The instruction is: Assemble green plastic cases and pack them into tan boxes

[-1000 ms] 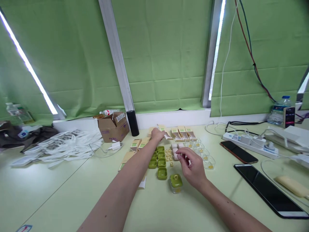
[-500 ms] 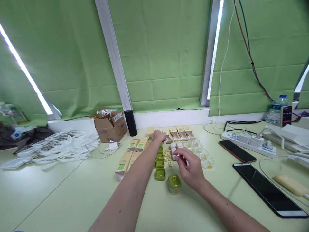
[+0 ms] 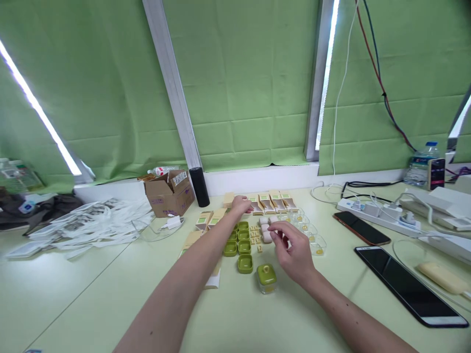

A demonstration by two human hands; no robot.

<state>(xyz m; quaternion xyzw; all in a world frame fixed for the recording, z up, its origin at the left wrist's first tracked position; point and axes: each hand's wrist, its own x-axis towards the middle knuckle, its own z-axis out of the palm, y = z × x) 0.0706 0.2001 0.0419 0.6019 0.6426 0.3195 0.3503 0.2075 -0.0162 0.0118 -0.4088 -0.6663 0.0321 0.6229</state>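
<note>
My left hand (image 3: 242,204) reaches far over the table, fingers stretched toward the nearest of several small kraft boxes (image 3: 275,202) in the back row; nothing shows in it. My right hand (image 3: 292,250) hovers with curled fingers, thumb and forefinger slightly apart, beside small pale blocks (image 3: 266,236); it appears to hold nothing. Between the hands stand several green square trays (image 3: 245,264) in columns and small yellow pieces (image 3: 255,235). Nearer me is a clear container with a green lid (image 3: 266,275). Clear cups with yellow bottoms (image 3: 318,246) stand behind my right hand.
More kraft boxes (image 3: 203,220) lie left, partly behind my left forearm. Further left are a cardboard box (image 3: 169,198), a black cylinder (image 3: 199,187), a white charger (image 3: 171,222) and white straps (image 3: 99,223). Two phones (image 3: 408,284) and a power strip (image 3: 379,215) lie right.
My left forearm has swung left, uncovering more green trays. My left fingers now stretch further right near the back boxes. My right hand has barely moved.
</note>
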